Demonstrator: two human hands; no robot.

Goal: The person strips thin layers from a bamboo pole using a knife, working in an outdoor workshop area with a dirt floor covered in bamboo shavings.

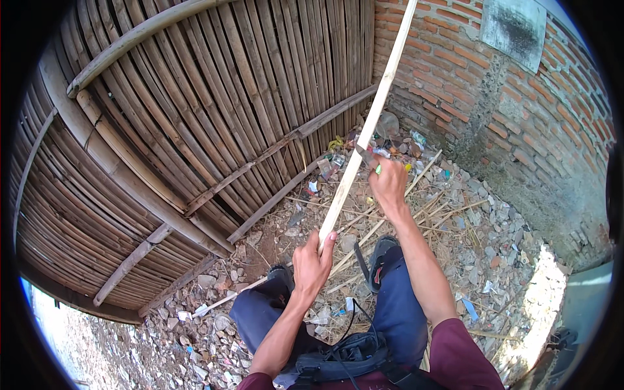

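Observation:
A long pale strip of split bamboo or wood [351, 170] slants up and away from me, its far end passing out of the top of the view. Near its lower end my left hand [312, 266] is closed around it. My right hand [390, 185] grips a knife [367, 156] with a bit of green at the handle. The dark blade lies against the strip's right edge, well above my left hand. Most of the knife's handle is hidden in my fingers.
A bamboo-slat wall [214, 97] with pole rails rises on the left. A brick wall [448, 78] stands ahead and right. Stones, litter and thin strips cover the rubble ground [468, 240]. A black bag [351, 354] sits at my waist, above my shoes [382, 257].

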